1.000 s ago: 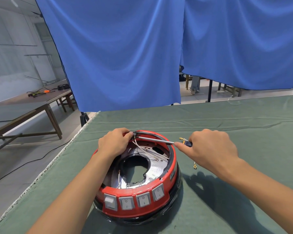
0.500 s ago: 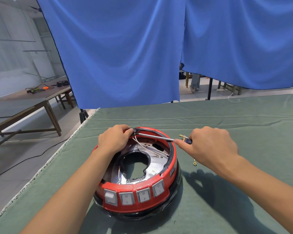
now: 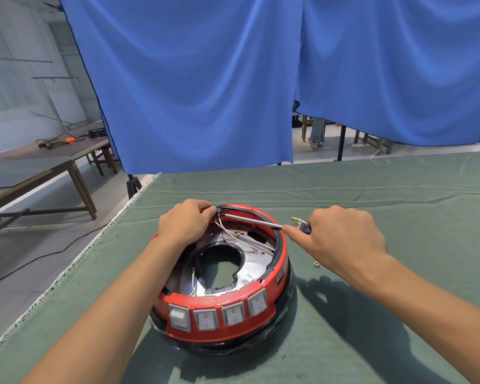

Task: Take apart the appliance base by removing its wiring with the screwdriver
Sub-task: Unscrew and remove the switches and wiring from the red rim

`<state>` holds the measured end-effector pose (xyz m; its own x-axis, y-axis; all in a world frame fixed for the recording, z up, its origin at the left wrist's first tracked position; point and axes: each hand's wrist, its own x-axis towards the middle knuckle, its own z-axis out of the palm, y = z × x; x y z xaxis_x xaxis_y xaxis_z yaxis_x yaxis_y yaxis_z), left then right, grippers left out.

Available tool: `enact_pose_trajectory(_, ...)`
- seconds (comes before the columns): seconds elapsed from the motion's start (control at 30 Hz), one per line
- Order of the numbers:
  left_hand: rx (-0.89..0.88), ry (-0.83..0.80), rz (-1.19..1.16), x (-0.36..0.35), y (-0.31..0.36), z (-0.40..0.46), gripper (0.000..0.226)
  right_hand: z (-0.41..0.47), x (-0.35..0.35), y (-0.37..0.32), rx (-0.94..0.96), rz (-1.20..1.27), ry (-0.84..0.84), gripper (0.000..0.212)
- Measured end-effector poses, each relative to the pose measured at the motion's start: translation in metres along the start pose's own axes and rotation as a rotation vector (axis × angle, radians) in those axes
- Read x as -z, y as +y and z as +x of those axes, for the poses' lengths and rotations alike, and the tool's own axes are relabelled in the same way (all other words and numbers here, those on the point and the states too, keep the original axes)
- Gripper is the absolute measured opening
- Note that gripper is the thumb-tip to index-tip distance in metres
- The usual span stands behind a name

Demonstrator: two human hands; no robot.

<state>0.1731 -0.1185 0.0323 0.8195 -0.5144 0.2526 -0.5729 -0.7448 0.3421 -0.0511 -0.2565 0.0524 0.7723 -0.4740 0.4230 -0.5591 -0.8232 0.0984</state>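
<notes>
The green cloth-covered table (image 3: 372, 195) carries the red appliance base (image 3: 222, 309), which stands near its left edge. My left hand (image 3: 185, 224) grips the far rim of the base. My right hand (image 3: 341, 239) is closed around the screwdriver (image 3: 254, 221), whose tip reaches the rim beside my left fingers. White wires (image 3: 233, 234) run inside the base.

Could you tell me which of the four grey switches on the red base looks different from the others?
The leftmost switch: its face is blank and paler, while the other three carry O and I marks.
</notes>
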Motion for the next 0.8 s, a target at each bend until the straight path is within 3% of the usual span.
enact_pose_trajectory(0.8,-0.016,0.009,0.006,0.0,0.003,-0.001,0.027,-0.019,0.008,-0.03,-0.059,-0.085,0.078,0.05)
